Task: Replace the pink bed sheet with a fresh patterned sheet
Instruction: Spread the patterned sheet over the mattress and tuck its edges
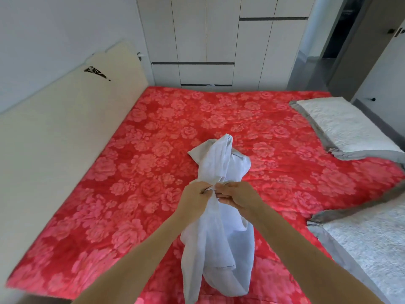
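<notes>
Both hands meet above the middle of the bed point(65, 249); the left hand point(194, 199) and the right hand point(237, 199) each have their grip closed on a bunched pale sheet point(221, 233), the fingers pinched into the cloth side by side, almost touching; the sheet looks plain pale blue-white, and any pattern on it cannot be made out. It is gathered into a loose bundle; one part rises past the hands away from the person, the rest hangs down toward the near edge of the bed. Under it a red-pink rose-print cover point(153, 139) lies flat over the whole bed. Two grey-edged white pillows sit on the right side; one point(341, 128) farther off, one point(368, 242) nearer. A cream headboard point(65, 119) runs along the left; white cupboards point(208, 40) stand beyond the bed.
</notes>
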### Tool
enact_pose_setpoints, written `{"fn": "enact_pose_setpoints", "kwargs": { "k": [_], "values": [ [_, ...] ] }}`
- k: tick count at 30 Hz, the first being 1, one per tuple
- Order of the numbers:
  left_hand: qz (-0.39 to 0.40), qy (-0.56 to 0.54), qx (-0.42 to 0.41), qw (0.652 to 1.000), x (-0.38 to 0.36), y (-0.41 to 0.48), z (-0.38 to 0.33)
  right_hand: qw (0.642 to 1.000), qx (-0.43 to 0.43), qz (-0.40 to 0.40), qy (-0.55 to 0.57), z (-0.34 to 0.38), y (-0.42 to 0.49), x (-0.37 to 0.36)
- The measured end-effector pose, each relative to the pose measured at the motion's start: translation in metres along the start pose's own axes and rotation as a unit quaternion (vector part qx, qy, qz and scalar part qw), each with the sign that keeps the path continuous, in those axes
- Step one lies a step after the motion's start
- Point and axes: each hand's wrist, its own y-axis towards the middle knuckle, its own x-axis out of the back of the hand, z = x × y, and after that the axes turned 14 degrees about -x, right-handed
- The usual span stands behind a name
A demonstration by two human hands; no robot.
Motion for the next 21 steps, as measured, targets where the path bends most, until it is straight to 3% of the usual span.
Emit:
{"fn": "enact_pose_setpoints", "kwargs": {
  "k": [5,8,10,13,14,15,16,18,19,21],
  "values": [
    [-0.109,-0.088,0.165,0.976,0.01,0.006,0.01,0.996,-0.036,-0.076,0.009,-0.003,0.022,0.055],
    [-0.227,-0.033,0.227,0.946,0.05,0.003,0.033,0.988,-0.038,-0.148,0.011,0.006,0.037,0.091],
    [-0.299,0.041,0.302,0.904,0.091,-0.008,0.055,0.972,-0.008,-0.234,-0.011,0.02,0.036,0.131],
    [-0.424,0.1,0.444,0.783,0.163,-0.038,0.094,0.924,0.032,-0.38,0.013,0.059,0.01,0.196],
    [-0.435,0.101,0.482,0.754,0.183,-0.048,0.107,0.908,0.052,-0.414,0.018,0.078,0.001,0.208],
    [-0.419,0.108,0.505,0.747,0.196,-0.057,0.117,0.894,0.082,-0.441,0.007,0.099,-0.009,0.21],
    [-0.387,0.118,0.514,0.756,0.204,-0.057,0.121,0.885,0.127,-0.447,-0.015,0.121,-0.013,0.201],
    [-0.288,0.197,0.483,0.803,0.196,-0.04,0.118,0.889,0.241,-0.384,-0.063,0.161,-0.018,0.159],
    [-0.241,0.235,0.421,0.842,0.185,-0.02,0.108,0.89,0.294,-0.337,-0.09,0.175,-0.025,0.127],
    [-0.145,0.263,0.182,0.936,0.153,0.025,0.074,0.877,0.369,-0.263,-0.157,0.188,-0.036,0.063]
  ]
}}
